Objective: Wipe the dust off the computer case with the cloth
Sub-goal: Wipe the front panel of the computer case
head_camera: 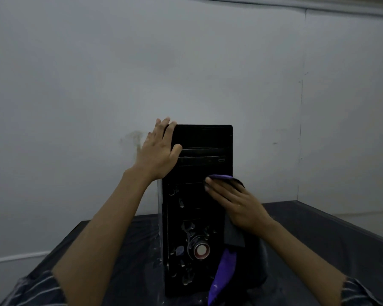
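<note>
- Head view, placement: we find the computer case (197, 208) standing upright on a dark-covered table (318, 235), its front panel facing us and its long axis running vertical, with a pale wall (119, 62) behind it.
- Head view, left hand: our left hand (158, 151) rests against the case's upper left edge, fingers straight and spread, thumb lying across the front face. It holds nothing; we judge that it steadies the case.
- Head view, right hand: our right hand (232, 204) lies with straight fingers pressed flat on the cloth (224, 265), pinning it to the front panel about mid-height, toward the right edge. We see no pinch.
- Head view, cloth: a purple edge shows above the fingertips, and the rest hangs below the palm down the right side of the panel, dark above and purple lower down.
- Head view, surface: pale smears and specks remain on the lower half of the panel, around the round button (201, 250).
- Governing relation: the unwiped area lies directly below the right hand, along the case's long axis. We judge a downward stroke by the right hand the natural next move, as it is the nearer hand and already bears the cloth.
- Risk: we judge the hanging tail may drag over the dirty area ahead of the pressed part.
</note>
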